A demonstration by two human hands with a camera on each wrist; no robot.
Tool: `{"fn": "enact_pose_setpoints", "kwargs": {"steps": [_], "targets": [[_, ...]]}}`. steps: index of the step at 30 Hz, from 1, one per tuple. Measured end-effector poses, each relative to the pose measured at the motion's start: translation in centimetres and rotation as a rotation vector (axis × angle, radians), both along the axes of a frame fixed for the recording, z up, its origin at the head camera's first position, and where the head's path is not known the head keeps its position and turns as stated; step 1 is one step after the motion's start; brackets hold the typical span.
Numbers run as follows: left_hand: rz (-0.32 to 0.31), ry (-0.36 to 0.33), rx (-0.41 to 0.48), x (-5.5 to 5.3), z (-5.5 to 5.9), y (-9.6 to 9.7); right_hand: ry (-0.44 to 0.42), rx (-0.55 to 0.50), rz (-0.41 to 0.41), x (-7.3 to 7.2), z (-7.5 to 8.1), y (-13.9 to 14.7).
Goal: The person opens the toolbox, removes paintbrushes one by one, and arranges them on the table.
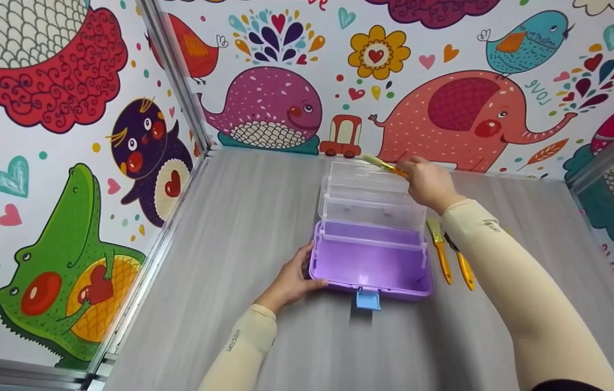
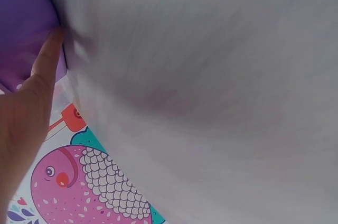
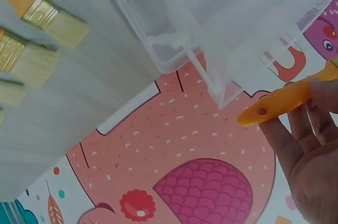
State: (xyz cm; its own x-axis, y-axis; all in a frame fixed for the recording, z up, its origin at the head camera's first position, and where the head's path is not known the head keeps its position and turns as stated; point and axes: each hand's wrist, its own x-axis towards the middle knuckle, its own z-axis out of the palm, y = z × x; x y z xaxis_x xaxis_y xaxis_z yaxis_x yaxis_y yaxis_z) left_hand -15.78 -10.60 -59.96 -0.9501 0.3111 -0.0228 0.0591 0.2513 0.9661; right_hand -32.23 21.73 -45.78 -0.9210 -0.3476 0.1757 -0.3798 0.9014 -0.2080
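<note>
A purple storage box point(image 1: 369, 263) with a blue latch point(image 1: 368, 300) stands with its lid up and its clear fold-out trays point(image 1: 374, 214) raised at the back. My left hand point(image 1: 291, 278) holds the box at its left front corner, thumb along the front edge; in the left wrist view a finger point(image 2: 47, 57) lies against the purple wall. Above the trays my right hand point(image 1: 429, 183) pinches a paintbrush point(image 1: 388, 164) by its orange handle, bristles pointing left. The right wrist view shows that handle point(image 3: 288, 101) between thumb and fingers.
Right of the box, paintbrushes with orange handles point(image 1: 442, 260) lie on the grey table point(image 1: 230, 217), partly hidden by my right forearm. The right wrist view shows several brush heads point(image 3: 58, 23) there. Printed cartoon walls point(image 1: 263, 108) with metal frames close off the back and sides.
</note>
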Motion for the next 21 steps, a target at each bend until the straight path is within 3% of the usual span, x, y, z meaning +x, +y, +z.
{"fn": "enact_pose_setpoints", "kwargs": {"steps": [4,8,16,21], "targets": [[0.004,-0.015,-0.015,0.0,0.1,0.0,0.018,0.002,0.000,1.6,0.8,1.2],[0.014,-0.030,-0.010,0.0,0.1,0.0,-0.031,-0.043,-0.013,3.1,1.6,2.5],[0.018,-0.020,-0.012,0.0,0.1,0.0,-0.201,-0.273,0.026,6.2,1.7,6.7],[0.011,-0.014,-0.017,0.0,0.2,0.0,-0.391,-0.345,-0.045,8.1,1.5,10.8]]}}
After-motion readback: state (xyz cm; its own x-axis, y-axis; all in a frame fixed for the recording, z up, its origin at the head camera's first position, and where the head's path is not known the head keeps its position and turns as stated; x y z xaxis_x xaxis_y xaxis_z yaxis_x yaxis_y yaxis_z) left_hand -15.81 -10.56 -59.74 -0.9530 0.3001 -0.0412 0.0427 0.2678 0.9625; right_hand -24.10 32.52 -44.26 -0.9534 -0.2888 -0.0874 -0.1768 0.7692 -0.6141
